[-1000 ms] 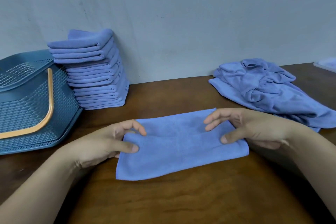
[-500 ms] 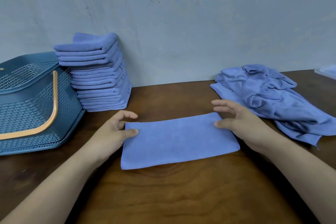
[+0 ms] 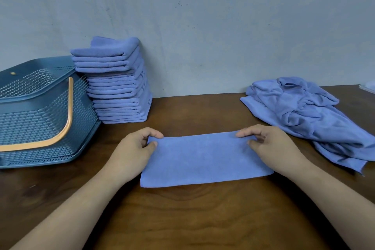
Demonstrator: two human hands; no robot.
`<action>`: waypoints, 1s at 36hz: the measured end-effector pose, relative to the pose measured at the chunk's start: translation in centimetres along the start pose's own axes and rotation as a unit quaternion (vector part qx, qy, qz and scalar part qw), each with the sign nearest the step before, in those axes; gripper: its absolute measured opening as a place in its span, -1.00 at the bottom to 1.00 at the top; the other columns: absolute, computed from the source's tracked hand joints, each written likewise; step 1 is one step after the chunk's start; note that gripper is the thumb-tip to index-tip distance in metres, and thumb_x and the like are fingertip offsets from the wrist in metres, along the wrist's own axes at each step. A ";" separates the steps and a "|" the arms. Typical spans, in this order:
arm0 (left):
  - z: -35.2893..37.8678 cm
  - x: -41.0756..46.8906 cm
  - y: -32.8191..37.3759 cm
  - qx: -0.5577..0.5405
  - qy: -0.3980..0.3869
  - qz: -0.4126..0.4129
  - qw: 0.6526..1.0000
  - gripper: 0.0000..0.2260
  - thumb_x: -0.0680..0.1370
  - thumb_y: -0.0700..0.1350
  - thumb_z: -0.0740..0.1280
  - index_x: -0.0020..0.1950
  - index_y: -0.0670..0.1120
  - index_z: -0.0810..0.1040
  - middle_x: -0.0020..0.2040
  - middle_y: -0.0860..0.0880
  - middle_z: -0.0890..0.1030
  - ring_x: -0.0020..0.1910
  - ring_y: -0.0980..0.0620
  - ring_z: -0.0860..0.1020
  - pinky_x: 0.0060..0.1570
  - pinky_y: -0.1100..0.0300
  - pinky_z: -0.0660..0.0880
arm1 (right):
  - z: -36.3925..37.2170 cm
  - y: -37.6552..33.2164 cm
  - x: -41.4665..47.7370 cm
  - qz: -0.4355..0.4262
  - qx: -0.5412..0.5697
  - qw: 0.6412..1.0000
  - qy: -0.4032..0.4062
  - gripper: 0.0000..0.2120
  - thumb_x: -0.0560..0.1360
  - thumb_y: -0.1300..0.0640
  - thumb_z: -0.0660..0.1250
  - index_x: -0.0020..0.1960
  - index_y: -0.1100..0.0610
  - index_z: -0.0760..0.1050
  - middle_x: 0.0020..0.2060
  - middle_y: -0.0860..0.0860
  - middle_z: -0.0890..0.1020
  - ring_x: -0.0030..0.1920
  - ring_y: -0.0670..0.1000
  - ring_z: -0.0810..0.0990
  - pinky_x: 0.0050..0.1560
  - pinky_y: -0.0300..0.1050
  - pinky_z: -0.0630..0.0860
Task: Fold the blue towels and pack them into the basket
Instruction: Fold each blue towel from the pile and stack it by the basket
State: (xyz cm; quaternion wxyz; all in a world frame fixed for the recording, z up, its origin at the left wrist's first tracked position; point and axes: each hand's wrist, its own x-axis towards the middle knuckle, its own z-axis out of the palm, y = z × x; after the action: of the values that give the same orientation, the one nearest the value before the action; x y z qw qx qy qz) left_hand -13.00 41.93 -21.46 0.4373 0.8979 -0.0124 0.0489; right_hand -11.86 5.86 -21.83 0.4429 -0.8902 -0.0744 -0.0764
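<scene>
On bench [image 3: 192,219] centre, found folded towel [image 3: 203,158] lying flat, far corners pinched by left hand [image 3: 134,152] and right hand [image 3: 272,148]. Found folded stack [image 3: 117,87] beside basket [image 3: 40,119] at left, loose heap [image 3: 304,115] at right.

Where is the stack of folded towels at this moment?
In the head view, the stack of folded towels stands at the left rear of the table, against the wall, beside the blue basket.
</scene>
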 end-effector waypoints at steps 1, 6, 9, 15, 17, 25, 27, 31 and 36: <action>0.0 0.0 0.0 0.004 -0.001 0.001 1.000 -0.79 0.70 -0.13 0.32 0.07 0.17 0.67 -0.14 0.20 0.70 -0.22 0.21 0.61 -0.22 0.29 0.44 | 0.0 -0.2 -0.1 -0.010 0.002 1.000 0.015 -0.58 0.60 0.39 0.29 0.07 -0.10 0.73 0.08 -0.30 0.70 0.16 -0.38 0.57 0.14 -0.53 0.41; 0.0 0.1 -0.2 0.013 0.012 -0.009 1.000 -0.80 0.70 -0.10 0.33 0.08 0.19 0.71 -0.08 0.20 0.71 -0.16 0.25 0.62 -0.18 0.34 0.42 | 0.5 0.3 0.1 -0.051 -0.084 0.995 0.019 -0.60 0.61 0.38 0.28 0.16 -0.05 0.71 0.15 -0.29 0.66 0.21 -0.30 0.56 0.17 -0.61 0.29; 0.0 0.2 -0.3 -0.005 0.017 -0.022 1.000 -0.80 0.69 -0.09 0.35 0.13 0.19 0.71 0.01 0.23 0.71 -0.04 0.28 0.63 -0.10 0.38 0.45 | 0.8 1.0 0.2 -0.045 -0.128 0.991 -0.009 -0.60 0.62 0.37 0.25 0.24 0.00 0.70 0.19 -0.25 0.64 0.23 -0.20 0.55 0.18 -0.61 0.26; -0.2 0.0 0.1 -0.003 -0.022 -0.014 1.000 -0.75 0.69 -0.11 0.36 0.31 0.15 0.66 0.18 0.29 0.67 0.19 0.31 0.61 0.10 0.43 0.47 | 1.2 -0.7 -0.1 -0.142 -0.282 0.948 0.046 -0.62 0.64 0.21 0.26 0.37 -0.07 0.62 0.37 -0.13 0.58 0.30 0.08 0.49 0.29 -0.01 0.48; -0.1 0.0 0.0 -0.004 -0.023 -0.011 1.000 -0.75 0.69 -0.13 0.36 0.30 0.16 0.67 0.17 0.28 0.68 0.18 0.30 0.61 0.13 0.39 0.51 | 1.9 -2.5 -0.4 -0.146 -0.260 0.954 -0.022 -0.61 0.70 0.04 0.22 0.51 -0.16 0.48 0.51 -0.16 0.45 0.53 0.00 0.34 0.47 0.06 0.37; -0.1 0.6 0.1 -0.047 0.072 -0.014 0.996 -0.74 0.68 -0.18 0.36 0.11 0.19 0.71 0.08 0.25 0.70 0.10 0.24 0.65 0.01 0.31 0.52 | 3.6 -2.4 -1.2 -0.079 -0.353 0.911 -0.201 -0.38 0.65 -0.42 -0.18 0.67 -0.35 -0.21 0.69 -0.18 -0.23 0.68 -0.06 -0.30 0.67 0.04 -0.23; 0.0 0.9 -0.2 -0.029 0.067 -0.022 0.997 -0.75 0.68 -0.17 0.36 0.09 0.20 0.70 0.08 0.21 0.71 0.12 0.19 0.65 0.06 0.22 0.58 | 3.8 -2.4 -1.2 -0.075 -0.364 0.906 -0.202 -0.35 0.62 -0.44 -0.21 0.67 -0.35 -0.23 0.69 -0.16 -0.25 0.68 -0.04 -0.32 0.68 0.08 -0.23; -0.1 0.7 -0.2 0.064 0.080 0.012 0.995 -0.74 0.68 -0.16 0.33 0.24 0.18 0.64 0.23 0.13 0.64 0.24 0.17 0.56 0.20 0.24 0.50 | 3.9 -2.6 -1.3 -0.073 -0.368 0.905 -0.201 -0.31 0.60 -0.50 -0.20 0.66 -0.35 -0.25 0.69 -0.17 -0.25 0.68 -0.02 -0.33 0.68 0.10 -0.24; 2.4 -1.9 4.4 0.149 0.040 0.169 0.973 -0.73 0.71 0.04 0.26 0.40 0.12 0.56 0.43 0.20 0.50 0.44 0.18 0.38 0.49 0.22 0.26 | 4.1 -2.8 -1.4 -0.064 -0.362 0.909 -0.196 -0.25 0.56 -0.56 -0.18 0.66 -0.35 -0.24 0.69 -0.16 -0.25 0.68 -0.02 -0.33 0.67 0.11 -0.25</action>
State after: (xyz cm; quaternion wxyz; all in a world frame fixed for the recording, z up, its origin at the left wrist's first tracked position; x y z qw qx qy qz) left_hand -14.97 37.24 -19.67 0.2842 0.9351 -0.1390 0.1595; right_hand -13.53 10.73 -22.42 0.0607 -0.9799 -0.1836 0.0498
